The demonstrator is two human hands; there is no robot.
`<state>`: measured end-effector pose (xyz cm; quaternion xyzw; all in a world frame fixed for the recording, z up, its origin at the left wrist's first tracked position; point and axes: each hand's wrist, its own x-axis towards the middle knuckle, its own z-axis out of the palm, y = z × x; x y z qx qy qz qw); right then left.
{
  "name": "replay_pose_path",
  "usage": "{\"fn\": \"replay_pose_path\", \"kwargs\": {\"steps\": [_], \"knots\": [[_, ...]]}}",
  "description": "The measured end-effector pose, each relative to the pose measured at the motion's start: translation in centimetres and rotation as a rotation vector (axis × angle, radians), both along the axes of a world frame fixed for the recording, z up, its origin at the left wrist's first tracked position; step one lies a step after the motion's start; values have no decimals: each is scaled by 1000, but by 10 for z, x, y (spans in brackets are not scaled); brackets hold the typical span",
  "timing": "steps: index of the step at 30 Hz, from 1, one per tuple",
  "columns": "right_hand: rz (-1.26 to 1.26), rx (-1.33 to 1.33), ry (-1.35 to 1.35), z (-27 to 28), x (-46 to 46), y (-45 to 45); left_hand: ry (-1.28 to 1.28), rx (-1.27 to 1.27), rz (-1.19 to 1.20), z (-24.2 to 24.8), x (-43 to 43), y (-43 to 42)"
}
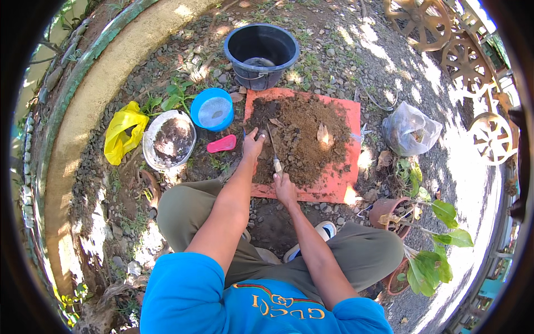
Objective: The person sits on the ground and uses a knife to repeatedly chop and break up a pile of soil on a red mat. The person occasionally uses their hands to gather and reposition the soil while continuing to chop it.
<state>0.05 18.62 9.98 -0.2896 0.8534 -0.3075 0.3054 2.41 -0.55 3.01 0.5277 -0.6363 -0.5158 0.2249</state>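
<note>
Brown soil [308, 142] lies spread over a red sheet [352, 125] on the ground in front of me. My right hand [285, 187] grips the pale handle of a knife [273, 146], whose blade points away over the soil. To its left, my left hand [253, 146] is at the sheet's left part, with thumb and a finger at a small dark clump [262, 132]; whether it holds the clump is unclear. Dry leaves [323, 134] rest on the soil. Just left of the sheet lies a pink plastic scoop [221, 143].
A black basin [262, 77] stands beyond the sheet. On the left are a blue container [227, 121], a white tub of soil [148, 146] and a yellow plastic bag [114, 140]. On the right are a clear plastic bag [411, 129] and a tilted potted plant [381, 211].
</note>
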Motion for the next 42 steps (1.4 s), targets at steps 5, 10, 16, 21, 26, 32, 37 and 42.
{"fn": "replay_pose_path", "kwargs": {"steps": [5,10,16,21,26,32,37,42], "knots": [[-99,-469,42,-14,2,1,54,54,13,-6,3,2],[-42,116,36,-18,1,0,69,57,13,-20,2,0],[-135,-271,-66,-17,11,4,185,114,60,-28,7,-1],[-170,64,-210,-26,9,13,164,266,120,8,-1,8],[-441,-362,-242,-18,-27,2,212,267,69,40,-30,9],[-783,-570,-413,8,-61,4,172,62,-314,54,-123,-4],[-865,-635,-360,-5,-70,19,-202,-423,-497,28,-159,-58],[-847,-452,-143,-13,-73,17,-558,-620,-619,-20,-165,-79]]}}
